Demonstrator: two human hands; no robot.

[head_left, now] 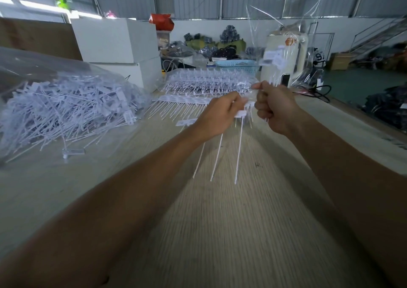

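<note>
Both my hands are raised over the wooden table [220,232]. My left hand [217,116] pinches a small bunch of white tagged cable ties [239,146], whose long tails hang down toward the table. My right hand [275,107] is curled round the mouth of a clear plastic bag [293,43] that rises up and to the right; more white ties show inside it. The two hands almost touch at the bag's opening.
A big loose heap of white ties [66,113] lies on plastic at the left. Rows of bundled ties [207,84] lie behind my hands. Farther back stand white boxes [116,40], a blue basket [237,66], a cream appliance [284,56] and a black cable [319,91].
</note>
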